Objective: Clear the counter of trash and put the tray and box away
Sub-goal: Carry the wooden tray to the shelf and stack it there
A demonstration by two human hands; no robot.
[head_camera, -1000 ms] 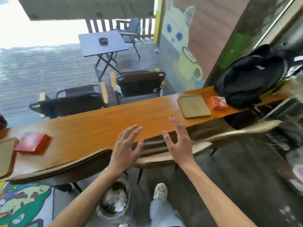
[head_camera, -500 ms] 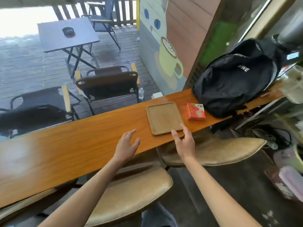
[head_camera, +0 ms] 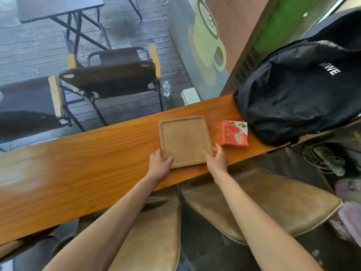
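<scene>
Left hand (head_camera: 159, 163) grips tray (head_camera: 184, 139) near-left corner, thumb over rim; right hand (head_camera: 217, 159) grips near-right corner w/ fingers curled, prob. to lift it level. Tray flat on worktop (head_camera: 88, 163); box (head_camera: 235, 133) just right, apart from tray, near backpack (head_camera: 298, 90).

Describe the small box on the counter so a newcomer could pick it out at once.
Find the long orange-brown wooden counter and follow it toward the big black backpack at its far right end. Between the backpack and the square wooden tray lies the box. It is the only red and white printed thing there, flat and smaller than the tray.
</scene>
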